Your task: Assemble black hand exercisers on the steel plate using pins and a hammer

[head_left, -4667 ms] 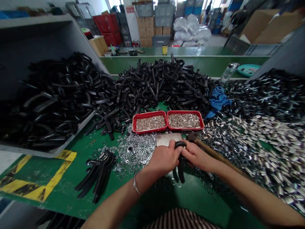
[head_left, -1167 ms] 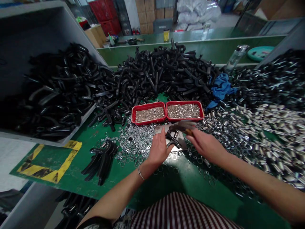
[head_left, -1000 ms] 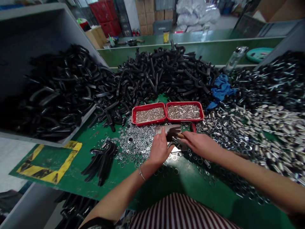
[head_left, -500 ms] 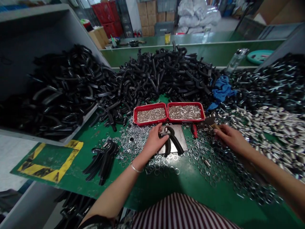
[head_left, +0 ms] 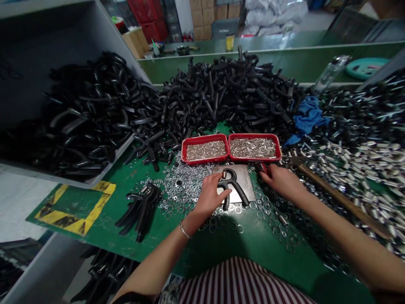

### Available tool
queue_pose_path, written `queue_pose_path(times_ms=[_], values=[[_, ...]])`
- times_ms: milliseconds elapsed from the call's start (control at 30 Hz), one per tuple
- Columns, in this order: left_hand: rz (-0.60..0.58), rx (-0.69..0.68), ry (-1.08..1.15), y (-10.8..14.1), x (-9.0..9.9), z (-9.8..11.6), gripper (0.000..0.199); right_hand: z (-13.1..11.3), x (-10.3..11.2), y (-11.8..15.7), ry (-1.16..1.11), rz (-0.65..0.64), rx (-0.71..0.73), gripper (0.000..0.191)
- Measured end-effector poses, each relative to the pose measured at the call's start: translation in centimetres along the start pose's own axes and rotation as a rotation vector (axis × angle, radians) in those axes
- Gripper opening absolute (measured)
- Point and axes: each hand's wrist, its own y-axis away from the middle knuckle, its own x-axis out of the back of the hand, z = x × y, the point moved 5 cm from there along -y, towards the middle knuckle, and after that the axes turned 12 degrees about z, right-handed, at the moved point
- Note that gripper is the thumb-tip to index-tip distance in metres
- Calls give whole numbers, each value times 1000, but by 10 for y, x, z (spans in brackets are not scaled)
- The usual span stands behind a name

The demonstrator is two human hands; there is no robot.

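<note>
My left hand [head_left: 211,195] has its fingers around the left side of a black forked part [head_left: 238,188], which lies on a metal plate [head_left: 248,179]. A small silver cylinder [head_left: 224,174] shows at the part's top, by my fingertips. My right hand [head_left: 280,179] is closed on the red-and-black handle of a screwdriver [head_left: 261,167], just below the right red tray [head_left: 278,147]; the fingers hide most of the tool. A hammer [head_left: 335,194] with a wooden handle lies to the right of that hand, not touched by its fingers.
The left red tray [head_left: 183,152] holds small metal pieces. Black parts [head_left: 202,93] are heaped behind the trays, and more fill a grey bin [head_left: 117,156] at left. Metal rings [head_left: 278,226] and silver cylinders [head_left: 373,162] lie at right, near a blue cloth [head_left: 308,116].
My right hand has let go of the hammer and moved left to the screwdriver. My left hand stays at the black part, its fingers a little more spread. The view has shifted slightly.
</note>
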Motion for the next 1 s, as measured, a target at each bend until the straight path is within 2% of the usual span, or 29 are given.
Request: queue_pose_path(times_ms=[100,167,267,367,433,533,733,800,867,1000], values=[[-7,-4,15,-2,0,-6,45,-1,25,-2,-346,114,5,34],[-45,-24,41,-6,-1,-6,41,-15,33,-1,-679,134,-17,32],[-79,-28,92,-12,0,-6,37,-51,21,2,-1151,51,-88,30],[-65,-18,107,-14,1,-8,36,-80,-5,3,-1332,14,-154,34],[-56,-12,102,-13,0,-10,37,-88,-19,3,-1352,12,-176,35],[-58,-12,107,-11,-3,-13,40,-89,-27,3,-1368,36,-185,38],[-62,-16,107,-13,-4,-13,40,-86,-25,6,-1330,48,-175,33],[-68,-17,102,-13,-3,-13,41,-87,-22,10,-1255,70,-152,31],[-78,-19,97,-13,-4,-13,41,-92,-15,11,-1060,105,-50,29],[-84,-34,81,-12,-6,-14,40,-115,1,3,-593,74,333,27]])
